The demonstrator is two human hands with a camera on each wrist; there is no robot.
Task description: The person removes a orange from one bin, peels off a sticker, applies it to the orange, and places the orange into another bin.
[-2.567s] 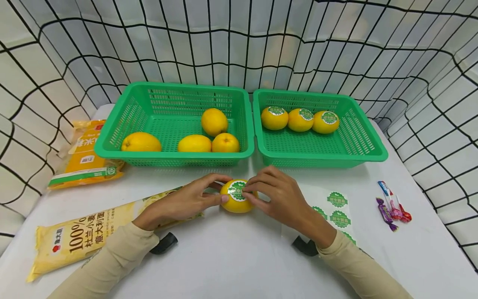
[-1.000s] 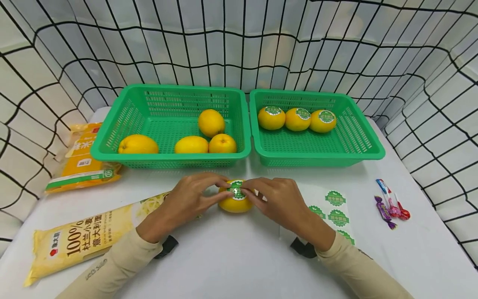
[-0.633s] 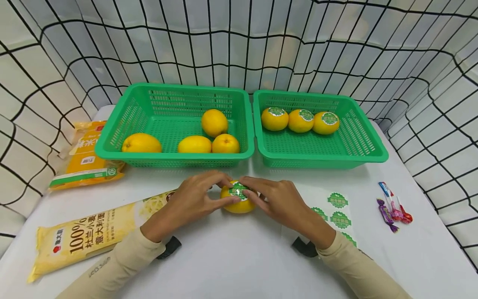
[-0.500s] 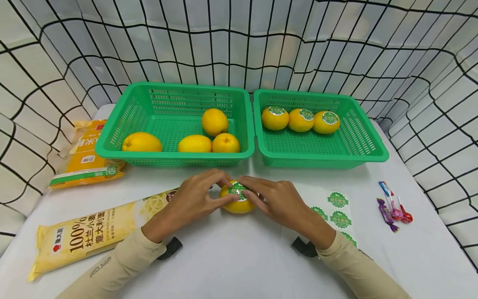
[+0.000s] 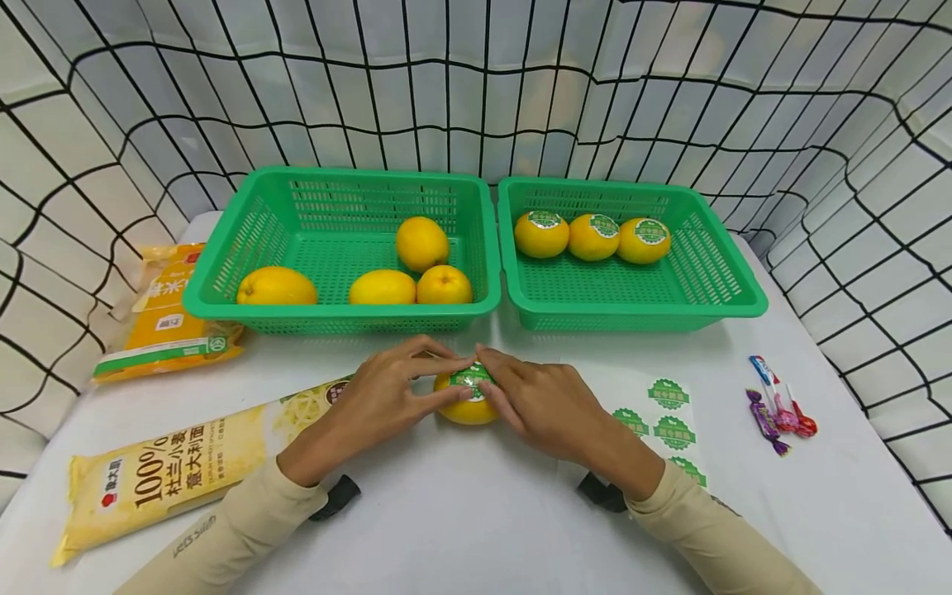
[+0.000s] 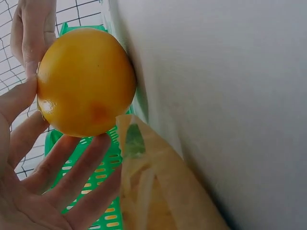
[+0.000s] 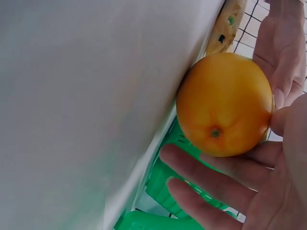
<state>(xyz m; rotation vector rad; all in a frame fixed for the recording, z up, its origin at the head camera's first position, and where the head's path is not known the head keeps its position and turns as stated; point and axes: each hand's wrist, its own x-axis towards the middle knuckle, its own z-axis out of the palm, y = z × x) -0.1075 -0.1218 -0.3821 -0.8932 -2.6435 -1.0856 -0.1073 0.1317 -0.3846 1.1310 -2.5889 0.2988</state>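
In the head view an orange [image 5: 463, 411] rests on the white table, with a round green-and-white sticker [image 5: 470, 378] on its upper side. My left hand [image 5: 379, 405] touches it from the left, thumb near the sticker and fingertips at the top edge. From the right, my right hand [image 5: 554, 405] presses thumb and fingers near the same sticker. Both sets of fingertips almost meet above the fruit. The left wrist view shows the orange [image 6: 86, 81] beside spread, fairly straight fingers. In the right wrist view, extended fingers lie along the orange [image 7: 223, 103].
Behind stand a green basket [image 5: 342, 312] with several plain oranges and another green basket [image 5: 625, 311] with three stickered ones. A sticker sheet [image 5: 649, 405] and candies [image 5: 781, 413] lie right. A spaghetti bag [image 5: 171, 463] and an orange bag [image 5: 167, 318] lie left. Black netting surrounds the table.
My left hand has moved from the orange's left side up towards the sticker. The right fingers have gone from gathered at the sticker to stretched across the top. The orange stays in place.
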